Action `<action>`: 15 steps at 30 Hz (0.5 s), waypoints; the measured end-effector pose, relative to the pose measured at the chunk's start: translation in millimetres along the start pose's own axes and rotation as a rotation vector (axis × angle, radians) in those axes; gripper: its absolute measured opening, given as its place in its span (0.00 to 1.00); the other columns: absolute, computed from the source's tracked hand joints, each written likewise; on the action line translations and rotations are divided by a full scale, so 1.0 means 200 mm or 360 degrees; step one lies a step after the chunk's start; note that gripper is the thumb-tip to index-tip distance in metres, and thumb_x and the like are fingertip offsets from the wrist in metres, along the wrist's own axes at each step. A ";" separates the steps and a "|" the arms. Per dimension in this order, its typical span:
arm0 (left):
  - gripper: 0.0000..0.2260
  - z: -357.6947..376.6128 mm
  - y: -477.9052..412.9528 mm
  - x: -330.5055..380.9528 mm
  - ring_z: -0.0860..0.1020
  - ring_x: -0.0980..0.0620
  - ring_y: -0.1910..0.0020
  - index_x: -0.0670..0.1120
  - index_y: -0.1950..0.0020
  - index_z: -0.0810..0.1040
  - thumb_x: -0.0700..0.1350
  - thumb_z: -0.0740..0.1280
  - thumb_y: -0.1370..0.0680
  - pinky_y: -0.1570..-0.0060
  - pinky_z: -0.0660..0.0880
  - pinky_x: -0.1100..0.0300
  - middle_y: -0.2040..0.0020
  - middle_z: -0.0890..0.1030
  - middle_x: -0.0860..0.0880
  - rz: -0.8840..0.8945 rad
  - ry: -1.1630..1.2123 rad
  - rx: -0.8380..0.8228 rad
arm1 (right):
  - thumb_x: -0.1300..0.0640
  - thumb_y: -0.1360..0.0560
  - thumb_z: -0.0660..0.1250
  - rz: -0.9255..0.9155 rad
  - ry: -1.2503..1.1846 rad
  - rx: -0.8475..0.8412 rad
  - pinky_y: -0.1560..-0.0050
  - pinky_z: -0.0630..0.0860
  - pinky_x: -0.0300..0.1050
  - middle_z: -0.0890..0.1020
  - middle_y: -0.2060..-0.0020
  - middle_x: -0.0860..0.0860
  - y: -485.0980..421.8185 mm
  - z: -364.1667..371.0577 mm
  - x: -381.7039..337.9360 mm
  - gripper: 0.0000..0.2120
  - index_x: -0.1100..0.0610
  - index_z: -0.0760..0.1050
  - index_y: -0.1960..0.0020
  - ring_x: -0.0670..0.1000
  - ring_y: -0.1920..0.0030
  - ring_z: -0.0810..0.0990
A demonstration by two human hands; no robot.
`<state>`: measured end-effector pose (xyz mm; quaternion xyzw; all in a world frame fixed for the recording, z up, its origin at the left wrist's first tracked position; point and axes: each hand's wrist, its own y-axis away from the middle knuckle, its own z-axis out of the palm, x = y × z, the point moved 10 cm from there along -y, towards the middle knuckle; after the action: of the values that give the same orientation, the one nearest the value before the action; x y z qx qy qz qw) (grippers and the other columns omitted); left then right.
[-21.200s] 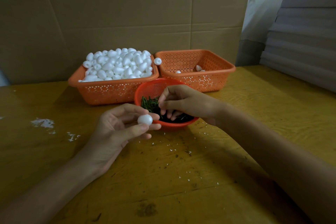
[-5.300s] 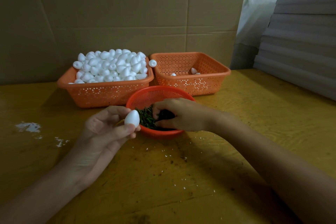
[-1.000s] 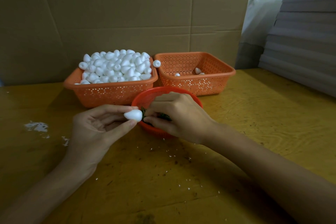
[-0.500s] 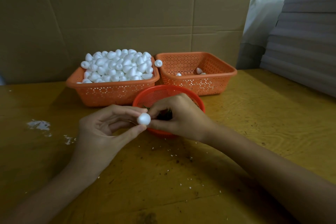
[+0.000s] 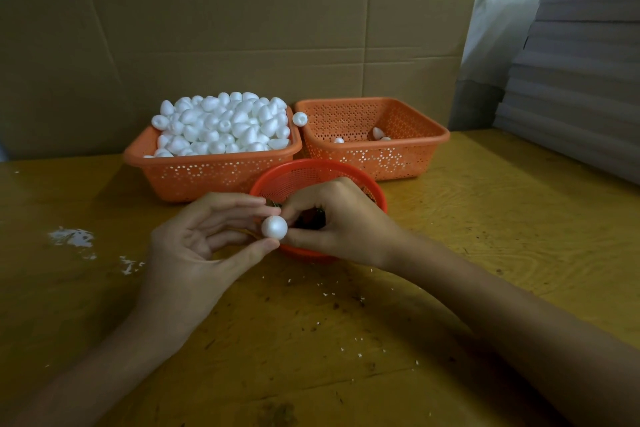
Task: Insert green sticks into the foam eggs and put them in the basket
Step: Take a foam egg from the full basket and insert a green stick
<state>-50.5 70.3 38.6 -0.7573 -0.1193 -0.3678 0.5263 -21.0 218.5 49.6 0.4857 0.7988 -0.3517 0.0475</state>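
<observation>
Foam egg (image 5: 274, 227) turned end-on; left hand (image 5: 194, 246), seemingly right hand (image 5: 343, 222), pinch it.

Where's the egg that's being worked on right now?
Head view, centre: the foam egg is pinched by the left hand at the left edge of the round red basket, beside the right hand.

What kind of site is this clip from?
Likely a small piecework bench in a packing or storage area: cardboard cartons behind, stacked grey sheets at right, an orange basket heaped with foam eggs.
</observation>
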 end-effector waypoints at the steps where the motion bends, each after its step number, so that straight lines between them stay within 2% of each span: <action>1: 0.21 0.00 0.00 0.00 0.87 0.46 0.46 0.50 0.37 0.81 0.46 0.80 0.28 0.49 0.84 0.56 0.44 0.88 0.49 -0.0012 0.0022 0.0010 | 0.57 0.23 0.77 0.0002 0.0000 -0.0004 0.57 0.70 0.32 0.86 0.60 0.45 0.00 0.00 0.00 0.04 0.58 0.86 0.54 0.36 0.61 0.80; 9: 0.25 0.02 0.00 0.04 0.87 0.48 0.48 0.48 0.35 0.80 0.40 0.79 0.30 0.50 0.84 0.58 0.45 0.88 0.51 0.0037 -0.0082 -0.0007 | 0.60 0.24 0.77 -0.0007 -0.0014 -0.0019 0.56 0.67 0.28 0.85 0.61 0.45 0.00 0.01 0.00 0.03 0.59 0.85 0.54 0.34 0.61 0.78; 15: 0.26 0.06 0.01 0.08 0.86 0.48 0.48 0.46 0.35 0.80 0.37 0.80 0.32 0.51 0.83 0.58 0.45 0.88 0.52 0.0108 -0.0169 -0.0082 | 0.60 0.24 0.77 -0.0085 -0.0036 0.0037 0.56 0.71 0.33 0.86 0.60 0.49 0.00 -0.02 -0.04 0.04 0.61 0.84 0.54 0.42 0.59 0.81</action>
<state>-33.9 76.2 46.8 -0.7926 -0.1118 -0.3122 0.5117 -16.6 215.1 55.4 0.4607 0.8068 -0.3676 0.0416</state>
